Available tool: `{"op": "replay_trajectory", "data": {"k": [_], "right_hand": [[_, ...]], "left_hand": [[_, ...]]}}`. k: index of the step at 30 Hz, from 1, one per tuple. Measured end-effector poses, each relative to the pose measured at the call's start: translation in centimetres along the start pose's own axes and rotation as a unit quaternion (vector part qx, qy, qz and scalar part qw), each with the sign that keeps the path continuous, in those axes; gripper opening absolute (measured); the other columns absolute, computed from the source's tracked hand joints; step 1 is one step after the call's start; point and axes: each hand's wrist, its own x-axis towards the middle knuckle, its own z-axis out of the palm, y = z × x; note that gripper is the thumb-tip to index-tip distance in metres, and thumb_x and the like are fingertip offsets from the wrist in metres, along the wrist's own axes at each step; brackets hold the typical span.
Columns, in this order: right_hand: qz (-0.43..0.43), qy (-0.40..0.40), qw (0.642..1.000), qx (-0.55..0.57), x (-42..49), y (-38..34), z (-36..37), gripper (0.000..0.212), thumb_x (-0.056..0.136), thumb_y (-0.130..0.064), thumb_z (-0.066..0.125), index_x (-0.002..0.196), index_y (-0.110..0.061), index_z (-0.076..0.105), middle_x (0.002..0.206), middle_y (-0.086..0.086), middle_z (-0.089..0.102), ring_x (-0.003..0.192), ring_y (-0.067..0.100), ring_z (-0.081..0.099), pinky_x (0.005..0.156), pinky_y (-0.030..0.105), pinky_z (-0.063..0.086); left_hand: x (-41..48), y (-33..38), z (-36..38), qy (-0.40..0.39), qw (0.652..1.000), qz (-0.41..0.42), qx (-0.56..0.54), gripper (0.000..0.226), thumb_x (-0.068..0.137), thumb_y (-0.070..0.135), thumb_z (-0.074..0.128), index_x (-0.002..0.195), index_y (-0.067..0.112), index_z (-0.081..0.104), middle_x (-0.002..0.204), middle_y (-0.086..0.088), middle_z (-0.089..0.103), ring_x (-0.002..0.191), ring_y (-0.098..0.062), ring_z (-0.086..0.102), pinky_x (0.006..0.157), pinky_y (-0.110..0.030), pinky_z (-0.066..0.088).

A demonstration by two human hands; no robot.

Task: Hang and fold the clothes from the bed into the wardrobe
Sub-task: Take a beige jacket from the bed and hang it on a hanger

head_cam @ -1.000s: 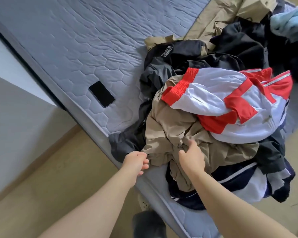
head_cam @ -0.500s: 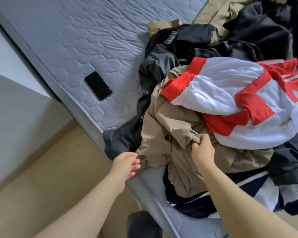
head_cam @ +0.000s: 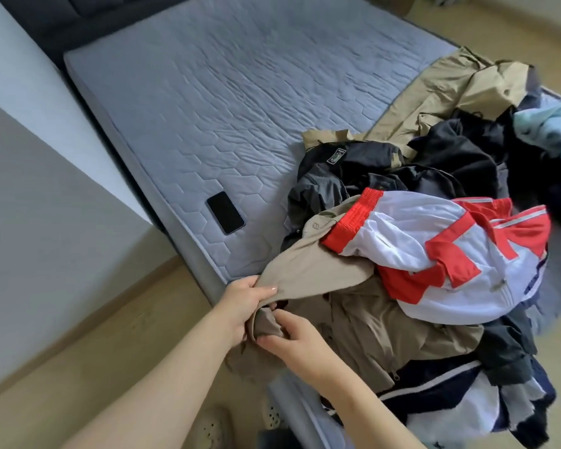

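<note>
A heap of clothes lies on the right side of the grey quilted mattress point(head_cam: 208, 102). On top sits a white and red jacket point(head_cam: 434, 254); black garments point(head_cam: 386, 170) lie behind it. A beige garment point(head_cam: 370, 328) sticks out from under the jacket toward the bed's near edge. My left hand point(head_cam: 243, 303) grips a stretched fold of the beige garment. My right hand point(head_cam: 293, 338) pinches a bunched end of the same garment just below the left hand. A navy and white garment point(head_cam: 434, 384) lies at the bottom of the heap.
A black phone point(head_cam: 225, 212) lies flat on the mattress, left of the heap. A tan garment point(head_cam: 444, 89) and a light blue one point(head_cam: 554, 128) lie at the far right. The dark headboard point(head_cam: 78, 14) is at the top left. Wooden floor point(head_cam: 94, 367) runs beside the bed.
Both hands have come together at the bed's near edge and taken hold of the beige garment, pulling a fold of it out from under the white and red jacket. The view has tilted up.
</note>
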Motion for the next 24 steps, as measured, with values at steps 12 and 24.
{"op": "replay_trajectory", "data": {"k": [12,24], "right_hand": [[0.177,0.261,0.822,0.474,-0.9,-3.9,-1.2,0.017,0.093,-0.004,0.046,0.109,-0.003,0.052,0.08,0.011,0.057,0.073,0.022,0.056,0.065,0.03,0.051],[0.087,0.083,0.974,0.193,-5.2,-6.9,5.4,0.032,0.089,0.006,0.037,0.082,-0.01,0.064,0.06,0.001,0.067,0.058,0.013,0.063,0.055,0.022,0.051]], "left_hand": [[-10.0,0.4,-7.2,-0.221,0.971,0.016,0.089,0.022,0.081,-0.005,0.058,0.089,0.011,0.071,0.088,-0.006,0.071,0.078,-0.015,0.067,0.071,-0.022,0.054],[-11.5,0.6,-4.9,-0.12,0.97,-0.123,-0.174,0.047,0.085,0.045,0.054,0.073,0.003,0.071,0.07,-0.013,0.069,0.068,-0.024,0.066,0.061,-0.03,0.053]]}}
